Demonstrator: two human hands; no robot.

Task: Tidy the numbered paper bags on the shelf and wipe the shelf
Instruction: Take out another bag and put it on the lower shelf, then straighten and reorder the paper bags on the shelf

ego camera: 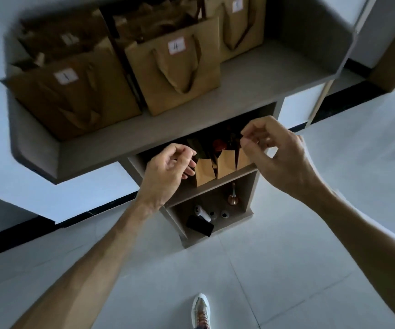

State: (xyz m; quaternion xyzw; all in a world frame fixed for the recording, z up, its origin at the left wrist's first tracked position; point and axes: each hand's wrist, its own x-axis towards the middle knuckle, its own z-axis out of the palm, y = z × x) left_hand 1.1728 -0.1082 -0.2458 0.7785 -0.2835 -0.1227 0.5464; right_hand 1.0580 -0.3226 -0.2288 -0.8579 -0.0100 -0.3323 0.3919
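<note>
Head view: on the grey shelf (251,74) the bag marked 1 (72,100) is seen at the left, then the bag marked 4 (175,70). Below, the left hand (168,172) is held loosely curled and holds nothing; whether the right hand (272,148) pinches something cannot be told.

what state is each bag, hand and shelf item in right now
bag 1: upright on top shelf, creased
bag 4: upright, handles hanging down its front
back bag: upright behind bag 4, number unreadable
small bags: upright in middle compartment
left hand: loosely curled, holding nothing
right hand: fingertips pinched, anything held too small to tell
black phone: lying in bottom compartment
</note>
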